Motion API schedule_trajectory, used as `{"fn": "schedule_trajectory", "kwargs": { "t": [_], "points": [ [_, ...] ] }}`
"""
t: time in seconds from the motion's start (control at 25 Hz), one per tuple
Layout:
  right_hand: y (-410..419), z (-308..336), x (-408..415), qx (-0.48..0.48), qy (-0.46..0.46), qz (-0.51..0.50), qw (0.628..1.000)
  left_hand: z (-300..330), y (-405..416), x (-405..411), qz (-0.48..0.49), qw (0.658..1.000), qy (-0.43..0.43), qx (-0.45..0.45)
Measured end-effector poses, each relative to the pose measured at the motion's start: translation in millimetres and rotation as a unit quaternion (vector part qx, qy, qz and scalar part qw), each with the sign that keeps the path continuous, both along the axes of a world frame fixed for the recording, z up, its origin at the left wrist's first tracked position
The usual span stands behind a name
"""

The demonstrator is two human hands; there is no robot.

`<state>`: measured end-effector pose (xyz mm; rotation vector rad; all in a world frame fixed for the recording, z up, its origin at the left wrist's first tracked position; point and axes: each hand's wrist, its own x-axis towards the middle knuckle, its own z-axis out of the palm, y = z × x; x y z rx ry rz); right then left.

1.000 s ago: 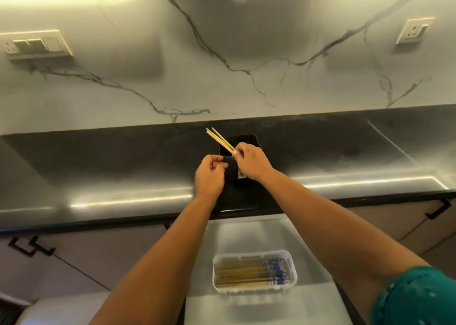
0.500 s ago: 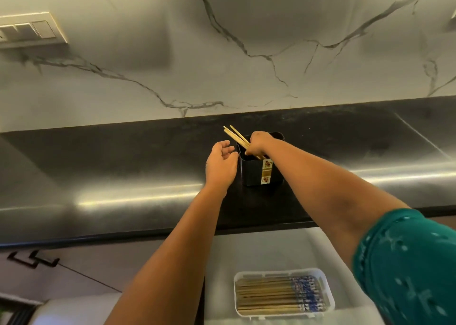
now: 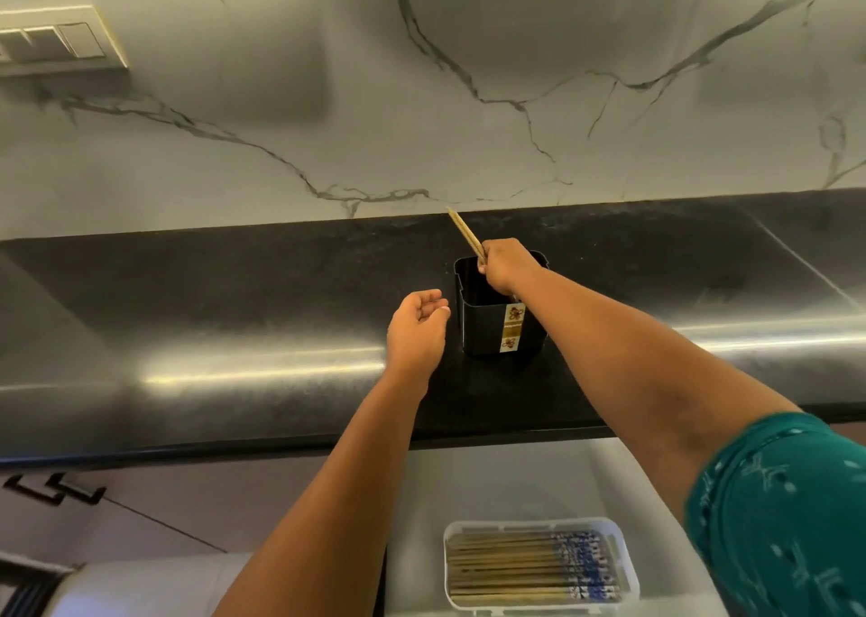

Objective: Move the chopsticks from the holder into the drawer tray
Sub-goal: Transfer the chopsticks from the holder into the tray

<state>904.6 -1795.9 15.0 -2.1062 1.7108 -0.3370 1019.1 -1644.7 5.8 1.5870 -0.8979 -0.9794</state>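
Since half a second ago the left hand (image 3: 417, 330) has been drawing away from the holder (image 3: 501, 312) and is now hovering just beside its left wall, apart from it, fingers loosely curled and gripping nothing, while the chopsticks (image 3: 465, 233) in the right hand (image 3: 508, 265) are rising higher above the rim. The right hand is closing in a fist around those chopsticks over the holder's open mouth; they are tilting up and to the left, and whether there are two or more in the bundle cannot be told. The one black holder is standing upright on the dark countertop (image 3: 234, 316), a patterned label (image 3: 513, 328) showing on its front. The right forearm is crossing over the holder's right side and hiding part of its rim. Below the counter edge, one white drawer tray (image 3: 623, 551) is lying in the open drawer, already filling with many chopsticks laid side by side, too many to count. A marble backsplash (image 3: 468, 77) is rising behind the counter, carrying one switch plate (image 3: 61, 42) at the upper left, and two black cabinet handles (image 3: 51, 490) are showing at the lower left. A teal sleeve (image 3: 787, 518) is covering the right upper arm.
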Motion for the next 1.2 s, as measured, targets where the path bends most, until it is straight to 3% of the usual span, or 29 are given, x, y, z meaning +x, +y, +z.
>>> {"fn": "schedule_trajectory", "kwargs": {
  "t": [0.12,0.24,0.32,0.44,0.52,0.6,0.72,0.8,0.88,1.04,1.2],
  "points": [
    [15.8,35.7,-16.4,-0.069,-0.142,-0.01,0.987,14.0,9.2,-10.5,0.006,1.0,0.012,-0.02],
    [40.3,88.7,-41.4,-0.115,-0.303,-0.026,0.946,33.6,26.9,-25.6,0.006,0.998,0.017,-0.063],
    [66.3,117.8,-62.9,-0.069,-0.402,-0.026,0.913,47.6,45.0,-36.1,0.011,0.996,0.001,-0.087],
    [115.0,140.1,-92.7,0.149,-0.494,0.011,0.857,65.6,70.7,-52.4,0.049,0.995,-0.043,-0.078],
    [151.9,137.7,-109.4,0.245,-0.504,0.015,0.828,78.2,89.7,-65.6,0.023,0.997,-0.056,-0.039],
    [188.2,125.9,-123.7,0.269,-0.459,0.016,0.846,83.3,108.7,-78.2,-0.073,0.996,-0.048,0.012],
    [238.7,97.3,-143.1,0.308,-0.419,0.041,0.853,71.6,152.5,-93.9,-0.239,0.967,-0.005,0.091],
    [268.3,80.8,-155.2,0.343,-0.449,0.042,0.824,57.7,183.1,-105.7,-0.297,0.948,0.003,0.115],
    [292.2,66.3,-167.0,0.372,-0.473,0.039,0.797,40.6,208.3,-120.4,-0.323,0.936,0.021,0.139],
    [322.3,42.4,-189.3,0.38,-0.476,0.017,0.793,21.6,240.6,-146.3,-0.328,0.919,0.113,0.185],
    [335.9,36.3,-205.9,0.364,-0.503,-0.002,0.784,27.7,254.7,-161.2,-0.309,0.923,0.142,0.18]
  ]
}}
